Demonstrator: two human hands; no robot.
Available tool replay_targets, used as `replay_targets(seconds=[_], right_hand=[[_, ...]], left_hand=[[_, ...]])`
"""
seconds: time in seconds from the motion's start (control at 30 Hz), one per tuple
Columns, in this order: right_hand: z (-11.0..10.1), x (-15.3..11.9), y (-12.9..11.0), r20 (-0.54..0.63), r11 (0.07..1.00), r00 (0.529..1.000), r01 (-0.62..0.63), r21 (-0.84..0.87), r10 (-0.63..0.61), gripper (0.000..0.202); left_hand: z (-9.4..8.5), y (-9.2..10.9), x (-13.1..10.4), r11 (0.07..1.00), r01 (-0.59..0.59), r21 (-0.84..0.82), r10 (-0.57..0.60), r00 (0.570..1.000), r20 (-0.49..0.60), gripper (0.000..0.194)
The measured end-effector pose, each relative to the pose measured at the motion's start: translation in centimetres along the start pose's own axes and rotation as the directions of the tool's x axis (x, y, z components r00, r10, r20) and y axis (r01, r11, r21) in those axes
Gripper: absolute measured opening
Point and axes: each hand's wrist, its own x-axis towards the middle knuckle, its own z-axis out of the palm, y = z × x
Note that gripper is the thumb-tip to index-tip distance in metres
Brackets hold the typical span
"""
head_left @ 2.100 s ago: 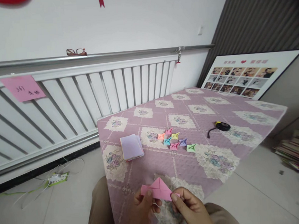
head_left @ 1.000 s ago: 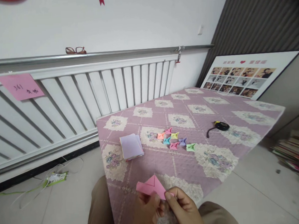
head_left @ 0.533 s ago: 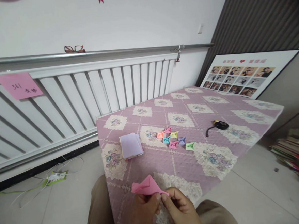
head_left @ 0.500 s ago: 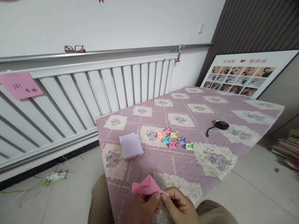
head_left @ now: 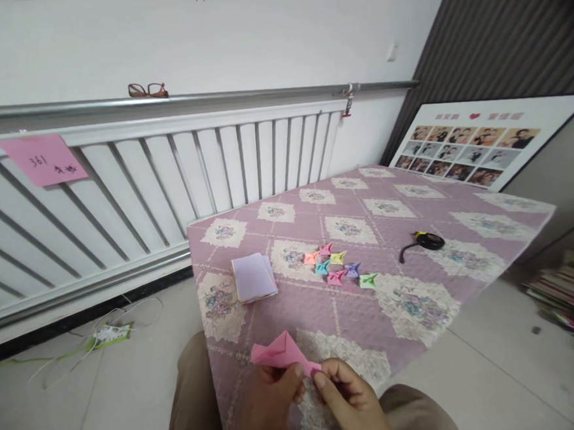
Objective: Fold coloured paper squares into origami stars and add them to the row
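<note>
Folded pink paper (head_left: 279, 352) has slid a bit to your left since earlier, your left hand (head_left: 269, 399) gripping it and right hand (head_left: 353, 397) pinching its right end, over the near worktop (head_left: 303, 309), paper stack (head_left: 253, 278) and tiny folded pieces (head_left: 336, 278) beyond.

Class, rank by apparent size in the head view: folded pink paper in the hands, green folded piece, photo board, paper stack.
1. Photo board
2. Paper stack and folded pink paper: too alike to rank, the latter being nearer
3. Green folded piece
</note>
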Motion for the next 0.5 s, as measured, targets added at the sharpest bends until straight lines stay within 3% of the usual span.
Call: replay_targets(seconds=[0.1, 0.3, 0.5], right_hand=[[-0.6, 0.3, 0.4, 0.013, 0.986, 0.994, -0.111, 0.124, 0.11, 0.043], [-0.5, 0.4, 1.5, 0.169, 0.921, 0.945, -0.313, 0.232, 0.278, 0.044], [-0.5, 0.1, 1.9, 0.205, 0.892, 0.922, -0.374, 0.253, 0.329, 0.044]], left_hand=[[-0.2, 0.8, -0.2, 0.997, -0.07, 0.037, 0.068, 0.995, 0.067, 0.022], [-0.6, 2.2, -0.4, 0.986, -0.034, 0.166, 0.0, 0.98, 0.199, 0.02], [-0.8, 2.8, -0.6, 0.934, -0.08, 0.348, 0.035, 0.99, 0.134, 0.013]])
